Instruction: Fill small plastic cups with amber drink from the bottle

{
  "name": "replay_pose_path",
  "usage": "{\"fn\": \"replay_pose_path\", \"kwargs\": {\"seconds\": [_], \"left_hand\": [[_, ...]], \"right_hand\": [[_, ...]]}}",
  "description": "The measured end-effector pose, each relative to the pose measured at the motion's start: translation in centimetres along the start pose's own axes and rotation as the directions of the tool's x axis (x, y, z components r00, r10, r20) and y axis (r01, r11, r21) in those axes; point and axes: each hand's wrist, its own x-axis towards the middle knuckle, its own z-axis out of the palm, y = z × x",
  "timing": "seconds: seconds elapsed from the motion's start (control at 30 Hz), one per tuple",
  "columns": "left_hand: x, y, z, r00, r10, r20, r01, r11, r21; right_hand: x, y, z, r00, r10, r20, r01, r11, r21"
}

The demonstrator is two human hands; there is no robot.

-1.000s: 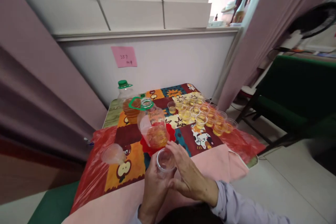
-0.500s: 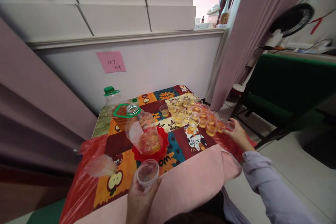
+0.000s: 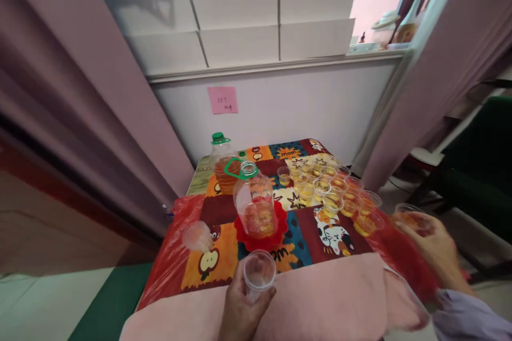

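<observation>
My left hand [image 3: 244,301] is closed around an empty clear plastic cup [image 3: 259,270] above the near edge of the table. At the right edge, my right hand [image 3: 438,248] grips another plastic cup [image 3: 412,217] with amber liquid in it, held apart from the others and slightly blurred. Several clear cups [image 3: 333,202] of yellowish liquid stand in a close group to its left. An uncapped large plastic bottle [image 3: 256,208], partly filled with amber liquid, stands in a red scalloped dish [image 3: 282,229] beyond my left hand.
Behind the open bottle is a second bottle [image 3: 224,170] with a green cap. A clear plastic piece [image 3: 197,235] lies on the patterned tablecloth [image 3: 228,261] at left. A pink cloth [image 3: 320,298] covers the near edge. A dark green chair [image 3: 476,149] stands at right.
My right hand has taken a cup from the right end of the group and moved it right, away from the table. My left hand still holds its cup. The view has turned left.
</observation>
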Motion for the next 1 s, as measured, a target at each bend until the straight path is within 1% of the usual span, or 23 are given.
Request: {"fn": "replay_pose_path", "kwargs": {"seconds": [0.03, 0.07, 0.13, 0.17, 0.23, 0.3, 0.37, 0.4, 0.43, 0.5, 0.6, 0.7, 0.73, 0.77, 0.83, 0.93, 1.0], "left_hand": [[-0.1, -0.1, 0.0, 1.0, 0.011, 0.006, -0.011, 1.0, -0.008], [-0.1, -0.1, 0.0, 1.0, 0.025, 0.013, -0.025, 1.0, -0.015], [-0.1, -0.1, 0.1, 0.998, 0.049, 0.028, -0.049, 0.999, -0.021], [-0.1, 0.0, 0.2, 0.998, 0.057, 0.032, -0.056, 0.998, -0.022], [-0.1, 0.0, 0.3, 0.997, 0.068, 0.025, -0.068, 0.997, -0.025], [0.0, 0.1, 0.3, 0.996, 0.086, 0.001, -0.086, 0.996, -0.032], [0.0, 0.3, 0.1, 0.993, 0.112, -0.03, -0.113, 0.993, -0.035], [0.0, 0.4, -0.1, 0.991, 0.123, -0.046, -0.125, 0.992, -0.034], [0.0, 0.7, -0.3, 0.99, 0.131, -0.059, -0.133, 0.991, -0.03], [0.0, 1.1, -1.1, 0.988, 0.137, -0.078, -0.139, 0.99, -0.02], [0.0, 1.5, -2.2, 0.989, 0.114, -0.093, -0.117, 0.993, -0.021], [0.0, 1.0, -3.0, 0.992, 0.083, -0.097, -0.088, 0.995, -0.046], [0.0, 0.8, -3.2, 0.992, 0.078, -0.1, -0.083, 0.995, -0.052], [0.0, 0.5, -3.3, 0.992, 0.074, -0.104, -0.08, 0.995, -0.055], [0.1, 0.1, -3.5, 0.992, 0.064, -0.106, -0.07, 0.996, -0.058], [0.1, -0.1, -3.6, 0.994, 0.044, -0.099, -0.052, 0.996, -0.078], [0.2, 0.0, -3.7, 0.995, 0.035, -0.099, -0.043, 0.995, -0.088]], "right_hand": [[-0.2, -1.7, -0.5, 0.998, 0.06, -0.009, -0.06, 0.998, 0.013], [-0.5, -3.6, -0.9, 0.996, 0.086, -0.023, -0.084, 0.994, 0.062], [-1.2, -8.2, -1.1, 0.995, 0.095, 0.022, -0.098, 0.983, 0.154], [-1.5, -10.6, -1.0, 0.994, 0.087, 0.068, -0.099, 0.976, 0.193], [-2.3, -15.3, -0.1, 0.985, 0.019, 0.173, -0.064, 0.963, 0.262], [-3.1, -19.6, 1.6, 0.955, -0.071, 0.289, -0.038, 0.935, 0.352], [-3.8, -23.3, 3.9, 0.912, -0.162, 0.377, -0.027, 0.893, 0.449], [-4.0, -25.0, 5.2, 0.88, -0.224, 0.419, -0.002, 0.88, 0.474], [-4.3, -26.4, 6.5, 0.838, -0.29, 0.462, 0.029, 0.869, 0.494], [-4.5, -28.9, 9.1, 0.76, -0.406, 0.507, 0.091, 0.84, 0.535], [-4.6, -31.5, 12.6, 0.642, -0.533, 0.551, 0.152, 0.793, 0.589], [-4.6, -32.9, 15.2, 0.542, -0.582, 0.606, 0.173, 0.783, 0.598], [-4.5, -33.2, 15.9, 0.521, -0.591, 0.615, 0.186, 0.782, 0.594], [-4.5, -33.3, 16.5, 0.508, -0.6, 0.618, 0.205, 0.782, 0.589], [-4.3, -33.5, 17.3, 0.497, -0.619, 0.608, 0.276, 0.777, 0.565], [-4.0, -33.8, 17.8, 0.496, -0.652, 0.573, 0.462, 0.757, 0.462], [-3.9, -34.1, 17.7, 0.491, -0.678, 0.547, 0.581, 0.723, 0.374]]}}
